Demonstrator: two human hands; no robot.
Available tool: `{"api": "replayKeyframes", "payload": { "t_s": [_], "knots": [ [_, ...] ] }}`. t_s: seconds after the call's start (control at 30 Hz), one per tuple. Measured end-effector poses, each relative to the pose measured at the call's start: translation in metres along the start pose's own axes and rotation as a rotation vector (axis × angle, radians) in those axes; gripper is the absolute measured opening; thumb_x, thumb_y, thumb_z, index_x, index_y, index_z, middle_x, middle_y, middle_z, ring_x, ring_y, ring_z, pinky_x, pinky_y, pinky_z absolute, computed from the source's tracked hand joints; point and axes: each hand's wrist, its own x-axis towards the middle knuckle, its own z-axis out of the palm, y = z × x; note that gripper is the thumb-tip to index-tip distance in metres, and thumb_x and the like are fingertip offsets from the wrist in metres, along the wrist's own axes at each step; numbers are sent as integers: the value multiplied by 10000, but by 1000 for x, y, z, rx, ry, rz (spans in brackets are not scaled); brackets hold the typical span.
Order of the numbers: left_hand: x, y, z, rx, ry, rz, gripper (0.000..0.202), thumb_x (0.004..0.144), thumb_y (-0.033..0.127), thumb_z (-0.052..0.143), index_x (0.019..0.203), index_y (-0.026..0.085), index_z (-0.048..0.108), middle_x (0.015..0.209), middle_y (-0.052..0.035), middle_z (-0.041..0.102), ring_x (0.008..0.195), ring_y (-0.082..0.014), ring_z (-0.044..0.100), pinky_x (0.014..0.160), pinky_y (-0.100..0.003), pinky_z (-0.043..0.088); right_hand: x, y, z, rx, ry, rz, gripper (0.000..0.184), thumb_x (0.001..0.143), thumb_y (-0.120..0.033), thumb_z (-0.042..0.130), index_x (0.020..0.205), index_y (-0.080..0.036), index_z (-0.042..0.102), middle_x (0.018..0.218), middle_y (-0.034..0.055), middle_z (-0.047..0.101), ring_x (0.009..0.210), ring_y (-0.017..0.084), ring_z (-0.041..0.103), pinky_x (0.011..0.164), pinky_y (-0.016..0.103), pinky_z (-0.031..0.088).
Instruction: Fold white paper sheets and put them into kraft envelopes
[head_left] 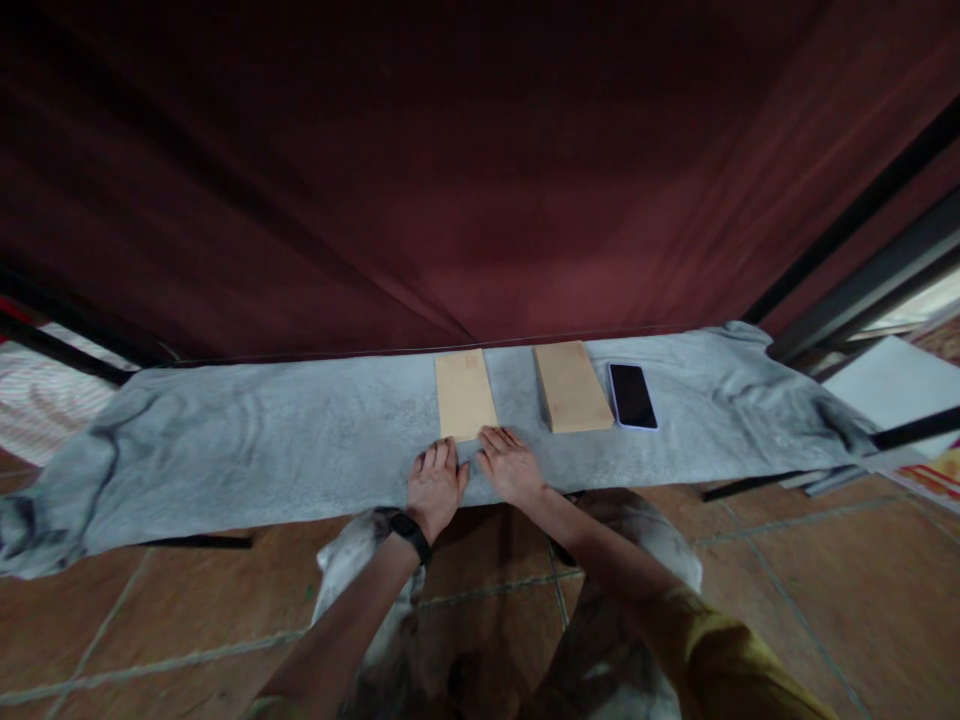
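Note:
A tan paper envelope (465, 393) lies flat on the grey cloth, with small reddish print near its top edge. My left hand (435, 484) rests palm down at its lower left corner, fingers stretched forward. At the lower right corner lies my right hand (510, 463), also flat, its fingertips touching the envelope's near edge. Neither hand grips anything. To the right sits a thick stack of brown envelopes (573, 387). Beside that stack is a phone (633, 397) with a dark screen and a pale purple edge.
The grey cloth (262, 440) covers a long narrow bench across my knees. A dark red curtain (465, 200) hangs directly behind it. Black metal bars (862, 210) stand at the sides. White board-like sheets (900, 390) lie at the far right, and tiled floor (787, 570) shows below.

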Motion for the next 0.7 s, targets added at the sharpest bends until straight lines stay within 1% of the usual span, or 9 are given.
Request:
{"api": "replayKeyframes", "payload": {
  "t_s": [0.13,0.23,0.33,0.4,0.47,0.53,0.6,0.7],
  "knots": [
    [-2,-8,2,26,16,-17,495,1011,339,344,1422,111,499,1363,-169,598,1256,-297,527,1020,-436,420,-2,5,-3,-39,31,47,385,1033,-279,458,1358,-141,610,1432,120,603,1300,241,580,1158,406,409],
    [-3,-13,1,23,18,-24,475,1011,326,356,1402,110,517,1373,-168,597,1256,-295,537,1018,-428,428,-3,6,-6,-61,26,77,384,1022,-268,477,1354,-130,611,1425,125,608,1291,251,583,1156,420,407],
    [-1,-19,-2,-31,15,-27,446,1006,312,371,1364,118,553,1353,-160,613,1235,-292,552,1015,-426,434,-4,6,-8,-74,6,104,392,1019,-270,478,1362,-131,606,1435,117,601,1294,258,578,1163,426,395],
    [4,-22,-4,-121,25,-48,424,999,309,378,1314,127,597,1323,-153,631,1199,-287,569,1018,-427,435,-5,6,-9,-72,-6,113,398,1023,-276,471,1372,-133,598,1448,114,590,1309,258,565,1168,424,386],
    [12,-25,-5,-264,41,-144,395,983,315,402,1242,145,648,1282,-144,654,1168,-275,582,1035,-421,427,-4,6,-10,-66,-19,117,406,1026,-285,469,1381,-127,587,1459,119,579,1328,256,544,1172,421,377],
    [22,-27,-5,-387,48,-281,362,955,339,449,1163,159,684,1203,-135,690,1154,-268,589,1045,-414,420,-3,5,-10,-61,-36,121,411,1025,-288,474,1385,-121,581,1464,124,572,1339,257,530,1177,421,365],
    [35,-27,-4,-444,40,-394,338,907,391,524,1078,160,701,1093,-130,721,1138,-285,598,1026,-423,429,-2,5,-10,-58,-52,126,413,1023,-291,478,1385,-119,580,1464,128,571,1338,260,528,1180,423,355],
    [51,-26,0,-469,30,-487,328,799,456,652,929,159,702,979,-142,734,1097,-333,617,972,-442,445,0,5,-11,-53,-64,134,410,1022,-288,473,1379,-120,585,1460,131,573,1327,259,533,1177,421,349]
  ]
}}
